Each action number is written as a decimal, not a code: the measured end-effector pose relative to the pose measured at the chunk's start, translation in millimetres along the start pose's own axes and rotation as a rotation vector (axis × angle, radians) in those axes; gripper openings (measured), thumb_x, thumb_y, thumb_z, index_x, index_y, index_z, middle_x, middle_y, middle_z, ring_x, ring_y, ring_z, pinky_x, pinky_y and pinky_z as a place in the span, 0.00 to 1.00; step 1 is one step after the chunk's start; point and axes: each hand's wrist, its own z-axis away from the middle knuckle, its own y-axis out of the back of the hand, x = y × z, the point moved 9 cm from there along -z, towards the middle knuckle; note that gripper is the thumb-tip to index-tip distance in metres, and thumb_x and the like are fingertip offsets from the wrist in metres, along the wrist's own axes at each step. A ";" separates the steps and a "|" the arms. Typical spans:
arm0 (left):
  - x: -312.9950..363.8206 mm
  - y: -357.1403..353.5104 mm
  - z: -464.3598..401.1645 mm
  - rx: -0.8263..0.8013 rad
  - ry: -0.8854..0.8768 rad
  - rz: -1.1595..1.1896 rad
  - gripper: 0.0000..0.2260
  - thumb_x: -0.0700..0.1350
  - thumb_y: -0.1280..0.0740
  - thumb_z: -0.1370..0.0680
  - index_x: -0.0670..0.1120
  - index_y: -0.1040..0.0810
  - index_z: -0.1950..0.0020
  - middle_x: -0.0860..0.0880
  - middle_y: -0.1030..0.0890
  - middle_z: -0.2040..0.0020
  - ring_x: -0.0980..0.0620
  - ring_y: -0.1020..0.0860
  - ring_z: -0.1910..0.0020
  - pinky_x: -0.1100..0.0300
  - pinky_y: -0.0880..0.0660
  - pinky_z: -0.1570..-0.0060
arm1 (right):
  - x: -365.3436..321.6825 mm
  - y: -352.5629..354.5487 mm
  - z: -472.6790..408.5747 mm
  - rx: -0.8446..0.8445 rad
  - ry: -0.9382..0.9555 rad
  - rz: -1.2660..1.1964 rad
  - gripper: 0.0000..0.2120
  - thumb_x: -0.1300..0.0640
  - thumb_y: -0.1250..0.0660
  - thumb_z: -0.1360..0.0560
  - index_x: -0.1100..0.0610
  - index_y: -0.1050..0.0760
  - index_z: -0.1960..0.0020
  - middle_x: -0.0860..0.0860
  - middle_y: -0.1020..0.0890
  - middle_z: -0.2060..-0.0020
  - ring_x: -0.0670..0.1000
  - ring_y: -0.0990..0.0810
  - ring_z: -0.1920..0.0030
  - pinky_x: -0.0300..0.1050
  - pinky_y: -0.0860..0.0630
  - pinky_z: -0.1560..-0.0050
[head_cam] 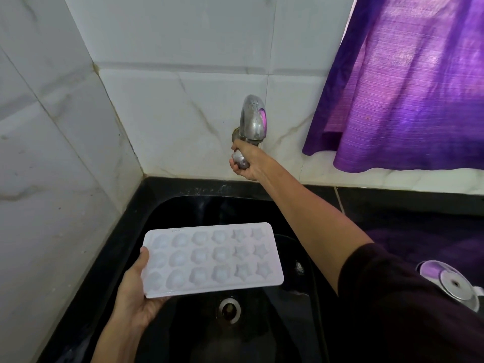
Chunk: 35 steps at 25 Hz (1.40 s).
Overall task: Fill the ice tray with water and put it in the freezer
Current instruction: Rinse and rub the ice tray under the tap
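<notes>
Left hand (136, 292) grips ice tray (213, 259) by short edge, level over black sink (162, 205), at 6 o'clock below tap (253, 119). Right hand (248, 161) grasps tap knob (241, 159), likely starting flow. No water visible; cups look empty.

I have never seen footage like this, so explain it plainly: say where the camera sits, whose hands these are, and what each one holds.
There is no machine here. One wide-angle camera, worn on a person's head, looks down at their own two bare hands over a black sink. The left hand holds a white ice tray by its left end, level above the basin and the drain. The right hand reaches to the tiled wall and has its grip around the tap knob under the curved metal tap. No water is visibly running. A purple curtain hangs on the right.
</notes>
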 end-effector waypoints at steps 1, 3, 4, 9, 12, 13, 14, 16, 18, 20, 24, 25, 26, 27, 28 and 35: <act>0.9 -0.8 0.5 0.002 -0.004 -0.001 0.16 0.54 0.45 0.19 0.44 0.25 0.50 0.44 0.15 0.64 0.45 0.16 0.68 0.50 0.21 0.76 | 0.0 -0.2 0.4 0.004 0.001 0.004 0.05 0.61 0.35 0.26 0.59 0.31 0.57 0.58 0.27 0.61 0.48 0.26 0.69 0.36 0.28 0.79; 2.7 -2.7 1.0 0.000 -0.011 -0.004 0.16 0.53 0.46 0.19 0.44 0.25 0.50 0.44 0.15 0.65 0.45 0.16 0.68 0.50 0.21 0.76 | 0.1 0.1 0.8 0.015 -0.001 0.007 0.05 0.61 0.35 0.26 0.59 0.32 0.56 0.58 0.27 0.61 0.48 0.26 0.69 0.36 0.28 0.79; 3.4 -3.2 1.2 0.000 -0.012 -0.002 0.15 0.53 0.46 0.19 0.44 0.25 0.50 0.44 0.15 0.65 0.45 0.16 0.68 0.50 0.21 0.76 | -0.1 0.3 0.4 0.018 0.000 0.007 0.05 0.61 0.35 0.26 0.59 0.32 0.56 0.58 0.27 0.61 0.48 0.26 0.69 0.36 0.28 0.79; 3.7 0.0 -1.7 0.011 -0.010 0.000 0.15 0.54 0.45 0.19 0.46 0.25 0.49 0.45 0.15 0.63 0.45 0.16 0.67 0.49 0.21 0.75 | 0.0 0.3 2.5 0.035 0.003 0.021 0.07 0.62 0.35 0.26 0.60 0.31 0.50 0.58 0.27 0.60 0.48 0.26 0.68 0.36 0.26 0.75; 3.3 0.0 -1.3 0.010 -0.011 -0.002 0.15 0.54 0.45 0.19 0.46 0.25 0.50 0.45 0.15 0.64 0.45 0.16 0.67 0.48 0.21 0.74 | -0.4 1.0 2.9 0.054 0.009 0.027 0.10 0.61 0.34 0.26 0.60 0.32 0.46 0.57 0.27 0.60 0.48 0.27 0.68 0.36 0.26 0.75; 3.2 0.1 -1.4 0.010 -0.013 -0.003 0.15 0.54 0.45 0.19 0.46 0.25 0.50 0.45 0.15 0.64 0.45 0.16 0.67 0.48 0.21 0.74 | -0.5 0.7 3.7 0.056 0.009 0.030 0.09 0.61 0.34 0.26 0.60 0.32 0.47 0.57 0.27 0.60 0.48 0.27 0.68 0.36 0.26 0.75; 3.4 -0.3 -1.1 0.008 -0.015 -0.006 0.15 0.54 0.46 0.19 0.46 0.25 0.50 0.45 0.15 0.64 0.45 0.16 0.67 0.48 0.20 0.74 | -0.6 0.7 3.7 0.057 0.009 0.029 0.08 0.62 0.34 0.26 0.60 0.31 0.49 0.57 0.27 0.60 0.48 0.27 0.68 0.36 0.27 0.76; 3.4 -0.4 -1.4 0.011 -0.016 -0.011 0.15 0.54 0.46 0.19 0.45 0.25 0.50 0.45 0.15 0.65 0.45 0.16 0.67 0.47 0.20 0.73 | -1.2 1.2 4.3 0.068 0.010 0.030 0.06 0.62 0.34 0.26 0.60 0.31 0.53 0.57 0.26 0.60 0.48 0.27 0.68 0.36 0.27 0.77; 3.7 -0.8 -1.6 0.012 -0.019 -0.016 0.16 0.54 0.46 0.19 0.45 0.25 0.51 0.45 0.15 0.65 0.45 0.16 0.68 0.49 0.20 0.74 | -1.4 2.2 4.7 0.086 0.012 0.028 0.07 0.63 0.34 0.27 0.61 0.30 0.51 0.58 0.25 0.59 0.48 0.26 0.69 0.36 0.27 0.78; 3.7 -1.2 -1.8 0.012 -0.020 -0.017 0.16 0.54 0.46 0.19 0.45 0.25 0.51 0.45 0.15 0.65 0.45 0.16 0.68 0.49 0.21 0.75 | -1.8 3.4 4.3 0.103 0.014 0.028 0.07 0.63 0.33 0.27 0.62 0.30 0.50 0.58 0.24 0.56 0.49 0.26 0.69 0.36 0.27 0.78; 3.9 -1.4 -4.0 0.008 -0.022 -0.012 0.16 0.54 0.46 0.19 0.45 0.25 0.50 0.45 0.15 0.64 0.45 0.16 0.68 0.50 0.21 0.75 | -4.3 4.5 6.0 0.112 0.035 0.028 0.07 0.63 0.34 0.26 0.60 0.30 0.61 0.58 0.24 0.59 0.49 0.28 0.70 0.36 0.28 0.75; 3.6 -2.0 -4.5 0.006 -0.023 -0.012 0.16 0.54 0.46 0.19 0.45 0.25 0.50 0.45 0.15 0.65 0.46 0.16 0.68 0.50 0.21 0.76 | -4.6 4.5 6.7 0.113 0.039 0.030 0.08 0.63 0.34 0.26 0.60 0.30 0.62 0.57 0.25 0.61 0.48 0.28 0.71 0.36 0.28 0.75; 3.2 -2.4 -4.7 0.005 -0.022 -0.010 0.16 0.53 0.46 0.19 0.45 0.25 0.50 0.45 0.15 0.65 0.46 0.16 0.68 0.50 0.21 0.76 | -5.0 4.2 7.4 0.114 0.042 0.030 0.08 0.63 0.35 0.26 0.60 0.30 0.63 0.57 0.25 0.63 0.48 0.28 0.72 0.36 0.28 0.75; 2.7 -2.5 -5.3 0.006 -0.021 -0.009 0.15 0.53 0.46 0.19 0.45 0.25 0.51 0.45 0.15 0.65 0.46 0.16 0.68 0.49 0.21 0.76 | -5.4 4.3 7.6 0.118 0.046 0.027 0.08 0.63 0.35 0.25 0.60 0.30 0.63 0.56 0.26 0.65 0.49 0.29 0.72 0.36 0.29 0.75; 2.3 -2.4 -6.0 0.008 -0.020 -0.007 0.15 0.53 0.46 0.19 0.45 0.25 0.51 0.45 0.15 0.65 0.46 0.16 0.68 0.49 0.21 0.75 | -6.0 3.4 8.3 0.117 0.049 0.024 0.09 0.63 0.35 0.25 0.60 0.31 0.63 0.56 0.26 0.67 0.48 0.29 0.73 0.36 0.29 0.76; 1.8 2.5 -10.4 0.008 -0.022 -0.007 0.16 0.54 0.46 0.19 0.45 0.25 0.50 0.45 0.15 0.64 0.46 0.16 0.68 0.48 0.20 0.73 | -6.5 -0.4 15.7 0.002 0.039 -0.026 0.06 0.60 0.34 0.24 0.62 0.29 0.57 0.56 0.26 0.66 0.49 0.28 0.70 0.35 0.27 0.78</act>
